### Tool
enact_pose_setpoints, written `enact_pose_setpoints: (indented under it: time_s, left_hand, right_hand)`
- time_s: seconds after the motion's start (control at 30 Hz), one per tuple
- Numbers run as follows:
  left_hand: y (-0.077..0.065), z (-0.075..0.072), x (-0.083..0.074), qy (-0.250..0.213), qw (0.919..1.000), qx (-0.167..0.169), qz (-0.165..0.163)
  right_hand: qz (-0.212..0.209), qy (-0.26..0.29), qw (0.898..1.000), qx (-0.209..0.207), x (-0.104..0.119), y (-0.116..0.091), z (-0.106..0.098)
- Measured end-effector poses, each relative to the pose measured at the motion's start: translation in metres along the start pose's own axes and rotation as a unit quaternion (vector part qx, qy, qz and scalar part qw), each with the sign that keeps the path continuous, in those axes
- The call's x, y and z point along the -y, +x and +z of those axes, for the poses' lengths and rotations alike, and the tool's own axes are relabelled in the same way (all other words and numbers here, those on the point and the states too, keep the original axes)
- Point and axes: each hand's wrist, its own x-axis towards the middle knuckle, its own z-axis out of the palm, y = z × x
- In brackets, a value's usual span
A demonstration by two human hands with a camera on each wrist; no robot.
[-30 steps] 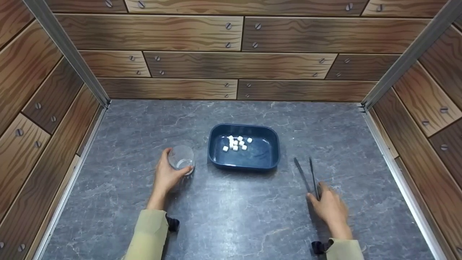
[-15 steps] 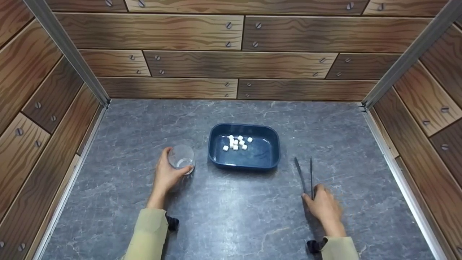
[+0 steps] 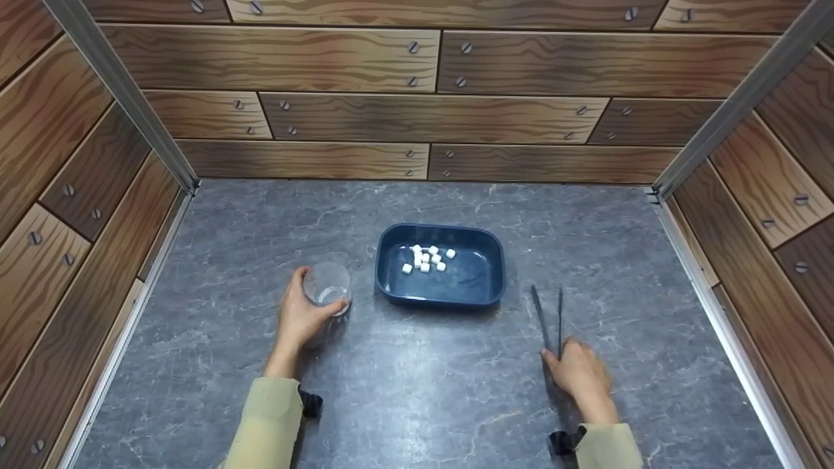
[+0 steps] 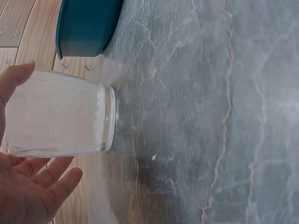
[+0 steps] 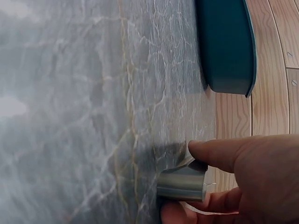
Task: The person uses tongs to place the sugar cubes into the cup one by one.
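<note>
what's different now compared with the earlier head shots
The right hand has shifted toward the person's left, swinging the handle end of the tongs that way while their tips stay nearly in place. Nothing was visibly taken hold of or let go. Unchanged: the left hand around the clear cup, the blue tray and the white cubes inside it.

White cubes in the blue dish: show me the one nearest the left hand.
The leftmost white cube in the blue dish; all the other cubes sit farther right, away from the left hand.
</note>
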Motion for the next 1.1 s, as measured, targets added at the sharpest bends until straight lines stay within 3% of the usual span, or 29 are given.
enact_pose_setpoints:
  time_s: [0.37,0.8,0.97,1.1]
  left_hand:
    - [0.001,-0.002,-0.003,0.015,0.9997,0.017,-0.009]
    - [0.006,-0.004,-0.005,0.018,0.9989,0.043,-0.003]
    - [0.006,-0.003,-0.006,0.021,0.9986,0.048,-0.005]
    - [0.008,-0.001,-0.005,0.017,0.9988,0.046,-0.008]
  right_hand:
    - [0.016,0.032,0.998,0.052,-0.004,-0.001,-0.008]
    - [-0.02,0.097,0.995,0.01,-0.018,-0.005,-0.012]
    - [-0.022,0.106,0.994,0.01,-0.019,-0.003,-0.013]
    - [-0.02,0.104,0.994,-0.013,-0.019,-0.004,-0.015]
